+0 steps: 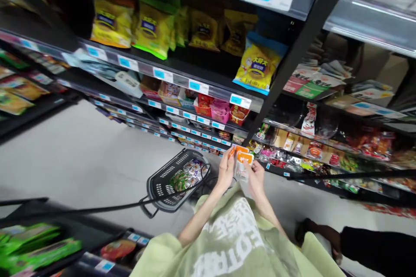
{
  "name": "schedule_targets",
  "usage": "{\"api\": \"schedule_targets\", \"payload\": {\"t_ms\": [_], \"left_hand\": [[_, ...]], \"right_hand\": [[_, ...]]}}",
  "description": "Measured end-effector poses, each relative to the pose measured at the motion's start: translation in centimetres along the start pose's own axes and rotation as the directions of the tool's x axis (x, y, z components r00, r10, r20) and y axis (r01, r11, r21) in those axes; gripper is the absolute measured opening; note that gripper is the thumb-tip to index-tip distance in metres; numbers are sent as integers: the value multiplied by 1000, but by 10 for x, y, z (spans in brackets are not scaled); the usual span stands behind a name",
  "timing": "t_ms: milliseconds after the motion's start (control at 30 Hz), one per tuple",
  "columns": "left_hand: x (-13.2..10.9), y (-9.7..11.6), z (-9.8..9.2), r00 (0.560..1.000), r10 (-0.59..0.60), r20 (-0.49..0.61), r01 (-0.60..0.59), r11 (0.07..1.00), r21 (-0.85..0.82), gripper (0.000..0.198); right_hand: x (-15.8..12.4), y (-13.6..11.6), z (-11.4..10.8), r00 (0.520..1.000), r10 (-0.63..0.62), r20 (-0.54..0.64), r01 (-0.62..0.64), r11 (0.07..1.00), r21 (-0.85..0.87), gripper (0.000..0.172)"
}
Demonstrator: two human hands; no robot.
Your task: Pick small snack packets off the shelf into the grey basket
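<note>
Both my hands hold small orange-and-white snack packets (pixel 243 162) in front of me, low over the aisle floor. My left hand (pixel 225 172) grips the packets from the left, fingers curled round their edge. My right hand (pixel 255 177) closes on them from the right and below. A dark plastic shopping basket (pixel 162 184) stands on the floor just left of my hands, with several wrapped snacks (pixel 188 172) inside. My light green printed shirt (pixel 234 242) fills the bottom of the view.
Store shelves run along the aisle: yellow snack bags (pixel 152 26) on the upper shelf, red and pink cups (pixel 219 110) below, small packets (pixel 312 147) at right. Green packs (pixel 35 246) lie on a near-left shelf. A dark shoe and trouser leg (pixel 341 238) show at bottom right.
</note>
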State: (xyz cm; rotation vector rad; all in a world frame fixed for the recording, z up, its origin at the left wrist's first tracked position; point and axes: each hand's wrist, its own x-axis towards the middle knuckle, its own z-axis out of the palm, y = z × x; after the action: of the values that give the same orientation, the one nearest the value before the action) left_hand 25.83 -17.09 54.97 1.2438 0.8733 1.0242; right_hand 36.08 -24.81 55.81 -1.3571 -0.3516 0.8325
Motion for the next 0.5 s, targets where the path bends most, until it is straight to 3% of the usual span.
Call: {"api": "schedule_targets", "payload": {"t_ms": [133, 267, 400, 500], "left_hand": [[-10, -2, 31, 988, 10, 154, -11, 1000, 9, 48], [-20, -4, 50, 961, 20, 276, -27, 999, 21, 59], [-26, -1, 57, 907, -4, 422, -19, 998, 52, 75], [-26, 2, 55, 859, -57, 509, 42, 998, 42, 74]], "right_hand": [[-5, -7, -21, 993, -113, -44, 104, 979, -174, 38], [0, -9, -37, 966, -184, -181, 152, 972, -177, 41], [1, -10, -39, 954, -167, -249, 151, 985, -83, 44], [-1, -12, -33, 963, -130, -237, 125, 991, -38, 40]]}}
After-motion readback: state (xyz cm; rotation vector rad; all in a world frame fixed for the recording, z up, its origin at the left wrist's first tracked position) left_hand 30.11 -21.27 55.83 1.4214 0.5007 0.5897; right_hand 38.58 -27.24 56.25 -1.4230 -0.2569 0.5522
